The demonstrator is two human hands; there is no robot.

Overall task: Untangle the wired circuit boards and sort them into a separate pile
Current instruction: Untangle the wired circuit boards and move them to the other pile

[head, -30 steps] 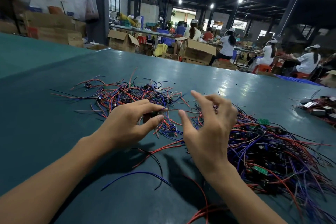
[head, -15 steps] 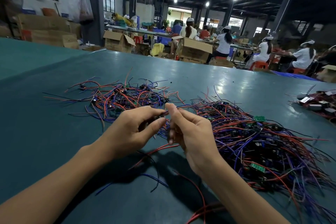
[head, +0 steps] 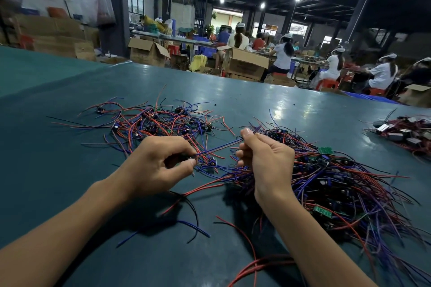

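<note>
Nearest, a few loose wire ends in red, blue and black trail on the green surface between the forearms. Just past them, the left hand has its grip pinched on something small and dark that its fingers mostly hide. A blue and red wire pair runs taut from there to the right hand, whose grip nips the far ends between thumb and forefinger.

The step looks like drawing one unit's leads free of the tangled heap, which lies under and to the right of that hand and shows green circuit boards among the wires. To do it well, hold the left end steady and slide along the leads rather than yank – a snagged wire could drag neighbours along or strain a joint.

Beyond the left hand lies the thinner sorted pile – the freed piece likely belongs there. Farther right, well apart, sits a cluster of boxed parts.
</note>
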